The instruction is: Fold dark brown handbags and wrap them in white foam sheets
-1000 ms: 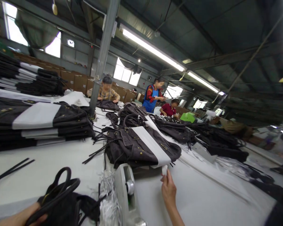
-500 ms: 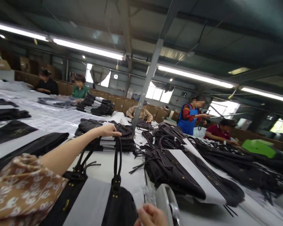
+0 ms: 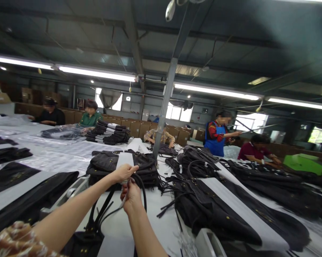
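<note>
My left hand point(image 3: 125, 172) is closed on the top of a black bag handle point(image 3: 143, 189), in the middle of the view. Just below it, my right hand point(image 3: 131, 194) pinches at the same handle, with a thin pale strip point(image 3: 123, 200) hanging at its fingers. The black bag point(image 3: 82, 242) lies at the bottom edge, wrapped round the middle by a white sheet point(image 3: 115, 246), partly hidden by my forearms. Behind the hands is a stack of black bags point(image 3: 102, 162) with a white band.
More banded black bags lie at right point(image 3: 211, 207) and left point(image 3: 56, 185). A grey metal post point(image 3: 165, 103) rises behind the stack. Grey devices stand at left point(image 3: 70, 194) and bottom right point(image 3: 207, 242). Several people work around the far tables.
My right hand has risen from the bottom edge to the handle beside my left hand. The view has shifted, and a grey device now shows at left behind my forearm.
</note>
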A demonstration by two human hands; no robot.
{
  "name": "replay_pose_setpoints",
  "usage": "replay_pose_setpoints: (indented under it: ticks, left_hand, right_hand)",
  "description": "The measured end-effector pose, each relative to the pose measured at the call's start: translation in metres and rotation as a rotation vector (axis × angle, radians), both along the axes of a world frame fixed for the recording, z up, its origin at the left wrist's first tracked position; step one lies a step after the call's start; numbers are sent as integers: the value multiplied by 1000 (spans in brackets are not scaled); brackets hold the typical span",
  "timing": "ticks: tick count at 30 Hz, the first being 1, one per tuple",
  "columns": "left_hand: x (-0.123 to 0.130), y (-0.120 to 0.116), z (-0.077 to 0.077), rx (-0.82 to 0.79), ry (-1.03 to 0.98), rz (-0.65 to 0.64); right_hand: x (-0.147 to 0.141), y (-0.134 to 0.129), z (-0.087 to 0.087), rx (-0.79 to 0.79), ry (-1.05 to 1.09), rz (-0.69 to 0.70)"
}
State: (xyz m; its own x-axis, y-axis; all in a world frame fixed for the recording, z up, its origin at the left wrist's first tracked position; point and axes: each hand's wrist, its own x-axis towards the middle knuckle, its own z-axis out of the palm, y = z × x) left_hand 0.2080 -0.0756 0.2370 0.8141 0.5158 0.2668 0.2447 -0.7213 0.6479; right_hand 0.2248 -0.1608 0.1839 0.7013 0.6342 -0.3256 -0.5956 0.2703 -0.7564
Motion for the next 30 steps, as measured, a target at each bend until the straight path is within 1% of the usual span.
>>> replay_pose_setpoints:
  ticks: [3, 5, 9, 11, 13, 15, 18, 19, 21, 23, 25, 26, 28, 30]
  left_hand:
    - [7, 11, -15, 23, -24, 86]
    - [11, 15, -25, 14, -35, 76]
    - [18, 19, -37, -18, -59, -15]
    - [21, 22, -39, -32, -98, -8]
    - [22, 25, -40, -53, -139, 24]
    - [20, 28, -40, -78, -177, 69]
    - [16, 30, -40, -125, -226, 130]
    - [15, 30, -39, -143, -239, 142]
    - [12, 29, -38, -183, -263, 157]
    - [10, 29, -38, -225, -288, 170]
    - [10, 29, -37, -265, -316, 176]
    - [11, 29, -36, -287, -329, 172]
    - [12, 28, -35, -341, -351, 151]
    - [12, 26, -33, -409, -365, 124]
  right_hand:
    - [8, 13, -6, 62, -38, -73]
    - [11, 13, -14, 77, -62, -87]
    - [14, 2, -32, 64, -123, -76]
    - [13, -6, -39, 23, -218, -87]
    - [13, -14, -41, -20, -368, -106]
    - [14, -22, -38, -9, -538, -62]
    - [19, -33, -26, 104, -768, 117]
    - [21, -36, -21, 118, -842, 154]
    - [24, -40, -12, 63, -970, 147]
    - [26, -39, -4, -53, -1049, 52]
    - [28, -33, 3, -128, -1048, -57]
    - [28, -30, 7, -133, -1017, -89]
    - [29, -20, 13, -85, -899, -95]
    - [29, -12, 18, -22, -740, -63]
